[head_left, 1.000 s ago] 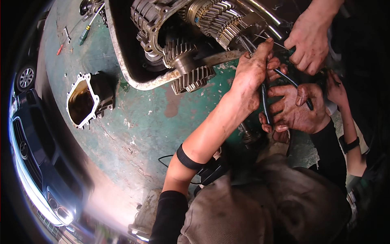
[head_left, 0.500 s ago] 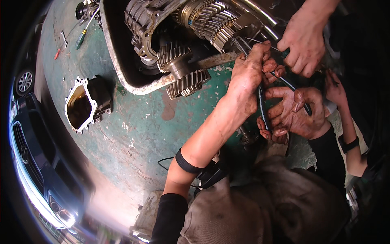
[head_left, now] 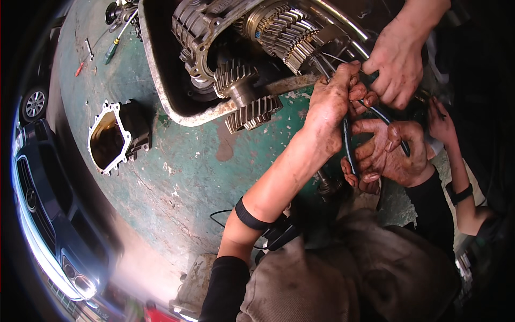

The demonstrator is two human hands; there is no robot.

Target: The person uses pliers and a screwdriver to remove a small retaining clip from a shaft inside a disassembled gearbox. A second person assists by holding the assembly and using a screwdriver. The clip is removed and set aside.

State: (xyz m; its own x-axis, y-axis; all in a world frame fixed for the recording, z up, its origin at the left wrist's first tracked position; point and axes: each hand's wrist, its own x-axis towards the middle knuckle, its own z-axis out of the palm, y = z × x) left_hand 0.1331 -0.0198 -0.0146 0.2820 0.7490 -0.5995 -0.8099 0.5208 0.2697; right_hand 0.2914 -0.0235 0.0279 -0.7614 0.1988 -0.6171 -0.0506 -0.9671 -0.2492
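My left hand (head_left: 328,104) is closed around the upper part of a pair of long pliers (head_left: 347,144) with dark blue handles. My right hand (head_left: 399,150), palm up and dirty with grease, grips the pliers' spread handles, thumb on one and fingers on the other. The jaws reach to the end of a gear shaft (head_left: 287,43) with several helical gears. From the top right, another person's hand (head_left: 399,67) holds a thin tool with a dark grip, its rod pointing at the same shaft end. The jaw tips' exact contact is hard to make out.
A metal tray (head_left: 188,119) holds a gearbox housing (head_left: 201,59); a double gear (head_left: 252,110) leans over its rim. On the green bench (head_left: 177,182) lie an open housing (head_left: 129,134), a screwdriver (head_left: 111,52) and a red-handled tool (head_left: 80,68). A second bystander hand (head_left: 442,121) is at right.
The view has shifted slightly, so the tray and gears sit a little farther right. The other person's hand has moved slightly down and left. My hands keep their grip on the pliers.
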